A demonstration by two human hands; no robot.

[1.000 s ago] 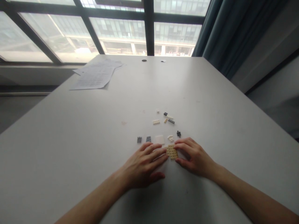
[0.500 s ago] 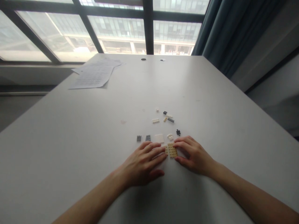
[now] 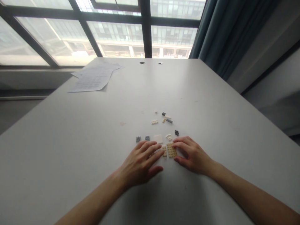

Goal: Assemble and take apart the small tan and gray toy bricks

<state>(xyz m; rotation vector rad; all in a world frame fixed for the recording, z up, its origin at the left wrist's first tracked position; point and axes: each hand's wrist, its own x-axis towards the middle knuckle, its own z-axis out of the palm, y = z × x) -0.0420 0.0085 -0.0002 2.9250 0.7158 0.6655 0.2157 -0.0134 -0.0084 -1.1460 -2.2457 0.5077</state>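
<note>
A studded tan building-brick plate [image 3: 171,150] lies flat on the table. My right hand [image 3: 193,154] has its thumb and fingertips along the right side of this plate, as if pinching its edges. A second tan plate [image 3: 164,151] sits close on its left, partly hidden. Over it my left hand [image 3: 142,161] reaches with fingers stretched out and thumb apart; more tan shows between these fingers. Just beyond the hands are a white flat tile [image 3: 158,139], a white curved piece [image 3: 168,137], a black piece [image 3: 177,132] and two grey pieces, one a grey plate [image 3: 147,138].
Farther off lie several small bricks, among them a white strip [image 3: 154,122], a grey strip [image 3: 169,121] and a dark piece [image 3: 163,114]. Printed papers [image 3: 92,79] rest at the table's far left. Windows stand behind the white table [image 3: 201,84], with a blue curtain [image 3: 208,40] at right.
My left hand has drawn back slightly to the left, showing more of the second tan plate. My right hand stays at the larger plate. The whole view has shifted a little.
</note>
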